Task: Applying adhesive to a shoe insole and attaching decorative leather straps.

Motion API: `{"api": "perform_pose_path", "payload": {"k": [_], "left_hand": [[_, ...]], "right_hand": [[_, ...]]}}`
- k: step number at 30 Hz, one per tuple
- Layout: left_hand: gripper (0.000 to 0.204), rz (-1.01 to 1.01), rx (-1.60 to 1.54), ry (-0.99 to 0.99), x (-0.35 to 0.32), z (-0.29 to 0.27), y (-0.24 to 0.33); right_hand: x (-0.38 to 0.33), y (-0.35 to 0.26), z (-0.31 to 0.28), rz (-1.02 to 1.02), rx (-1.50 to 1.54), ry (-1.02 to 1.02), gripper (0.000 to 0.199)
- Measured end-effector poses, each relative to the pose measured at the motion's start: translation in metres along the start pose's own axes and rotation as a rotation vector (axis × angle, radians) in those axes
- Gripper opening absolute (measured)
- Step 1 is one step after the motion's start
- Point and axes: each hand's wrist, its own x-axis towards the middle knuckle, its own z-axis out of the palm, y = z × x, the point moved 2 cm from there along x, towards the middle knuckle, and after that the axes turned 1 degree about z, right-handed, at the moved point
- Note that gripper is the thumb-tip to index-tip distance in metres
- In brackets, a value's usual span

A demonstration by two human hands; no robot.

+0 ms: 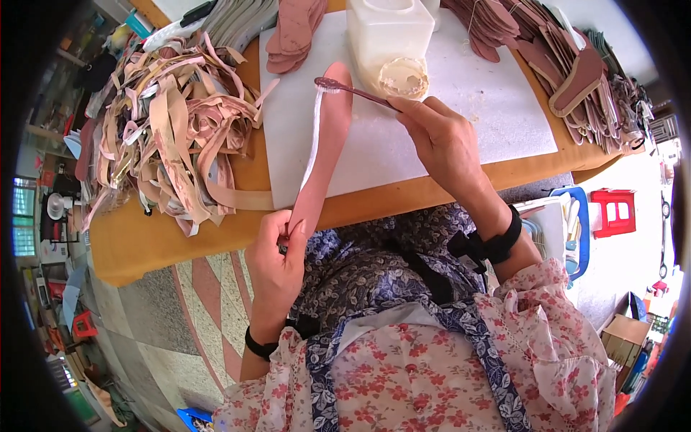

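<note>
My left hand [277, 248] pinches the near end of a long pink insole-shaped piece [327, 147] that lies across the white board [461, 108]. A wet white line of glue runs along its left edge. My right hand [439, 140] grips a small brush [345, 88], whose bristled tip rests on the far end of the pink piece. Just beyond the brush stands a translucent white glue container [385, 32] with a round open lid [403, 78] beside it.
A tangled heap of beige and pink strips [173, 129] covers the left of the orange table [137, 230]. Stacks of brown and pink insoles sit at the back [291, 32] and right [568, 68]. A red stool [613, 211] and blue crate [579, 230] stand on the floor.
</note>
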Motion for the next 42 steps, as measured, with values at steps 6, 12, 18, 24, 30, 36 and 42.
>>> {"api": "perform_pose_path", "payload": {"k": [6,12,18,24,30,36,42], "left_hand": [[0.014,-0.003,-0.011,0.014,-0.001,0.001,-0.003],[0.013,-0.078,-0.057,0.030,-0.002,0.000,-0.007],[0.016,-0.071,-0.066,0.034,-0.002,0.000,-0.013],[0.015,-0.263,-0.406,-0.001,0.000,0.001,-0.028],[0.014,-0.412,-0.501,-0.150,-0.002,-0.007,-0.029],[0.014,-0.438,-0.520,-0.194,-0.008,-0.015,-0.031],[0.013,-0.354,-0.381,-0.147,-0.010,-0.011,-0.027]], "right_hand": [[0.004,0.001,0.005,0.038,0.000,0.009,0.021],[0.006,-0.001,0.006,0.072,0.003,-0.035,0.020],[0.003,-0.002,0.001,0.078,0.184,-0.022,0.021],[-0.013,-0.018,-0.015,0.102,0.273,-0.186,0.022],[-0.024,-0.004,-0.014,0.106,0.290,-0.124,0.022],[-0.018,-0.013,-0.007,0.083,0.199,-0.128,0.022],[-0.008,-0.030,-0.002,0.003,0.128,-0.127,0.024]]}}
